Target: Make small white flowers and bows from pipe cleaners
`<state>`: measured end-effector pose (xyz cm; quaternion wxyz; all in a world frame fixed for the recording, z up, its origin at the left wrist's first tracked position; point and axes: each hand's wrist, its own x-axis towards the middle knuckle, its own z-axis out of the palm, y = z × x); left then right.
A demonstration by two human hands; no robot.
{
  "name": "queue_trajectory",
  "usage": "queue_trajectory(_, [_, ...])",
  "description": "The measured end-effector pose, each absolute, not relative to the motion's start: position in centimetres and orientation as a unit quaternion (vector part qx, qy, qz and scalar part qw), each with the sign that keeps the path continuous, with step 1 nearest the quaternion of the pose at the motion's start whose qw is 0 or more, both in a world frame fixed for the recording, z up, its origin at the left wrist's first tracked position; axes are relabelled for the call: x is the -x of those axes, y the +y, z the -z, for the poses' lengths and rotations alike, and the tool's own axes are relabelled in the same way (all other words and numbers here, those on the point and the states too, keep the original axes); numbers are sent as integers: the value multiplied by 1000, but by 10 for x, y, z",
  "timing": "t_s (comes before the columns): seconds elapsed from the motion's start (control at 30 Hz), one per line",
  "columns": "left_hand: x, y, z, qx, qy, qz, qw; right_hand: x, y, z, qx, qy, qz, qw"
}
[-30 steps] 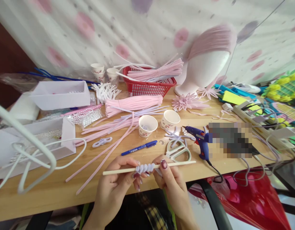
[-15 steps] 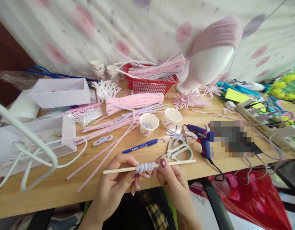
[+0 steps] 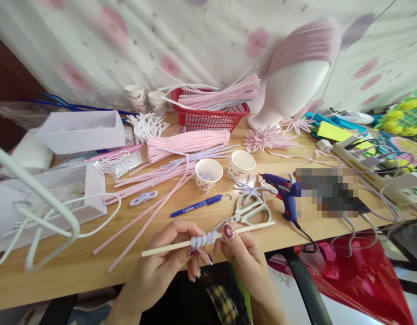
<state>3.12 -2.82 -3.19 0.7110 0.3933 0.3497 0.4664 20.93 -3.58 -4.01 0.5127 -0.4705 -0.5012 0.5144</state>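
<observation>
Both hands hold a thin pale stick [image 3: 166, 249] level above the table's front edge. Around its middle runs a coil of light purple pipe cleaner [image 3: 203, 239], wound in several turns. My left hand [image 3: 167, 262] pinches the coil and stick between thumb and fingers. My right hand [image 3: 240, 253] grips the stick just right of the coil, its thumb on top; the pipe cleaner's loose end is mostly hidden in those fingers. Just beyond the hands lie a blue pen [image 3: 196, 205] and scissors [image 3: 250, 211] with pale green-edged handles.
A blue glue gun [image 3: 283, 192] stands at the right. Two paper cups [image 3: 208, 175], pink pipe cleaners [image 3: 188, 144] and a looped purple piece [image 3: 143, 197] lie mid-table. Behind are a red basket [image 3: 211, 119] and a white foam head [image 3: 292, 95]. White boxes [image 3: 81, 133] stand left.
The stick has tilted, its left end dipping and its right end rising slightly. Both hands keep their grip on the stick and coil. The camera view has shifted a little.
</observation>
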Motion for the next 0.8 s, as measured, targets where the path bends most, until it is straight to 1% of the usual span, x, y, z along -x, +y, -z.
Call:
queue_trajectory(0.13, [-30,-27,30,-372,325,-432,755,-210,-36,38,475,-511,-505,508])
queue_trajectory(0.23, [-30,-27,29,-375,324,-414,763,-212,-37,38,476,-514,-510,500])
queue_trajectory(0.43, [-33,-29,29,-369,348,-434,744,-210,-37,35,480,-502,-527,490])
queue_trajectory(0.57, [-39,-27,30,-373,372,-434,731,-203,-35,30,447,-519,-553,474])
queue_trajectory(0.8, [-37,-23,28,-384,422,-411,712,-200,-32,33,454,-539,-538,461])
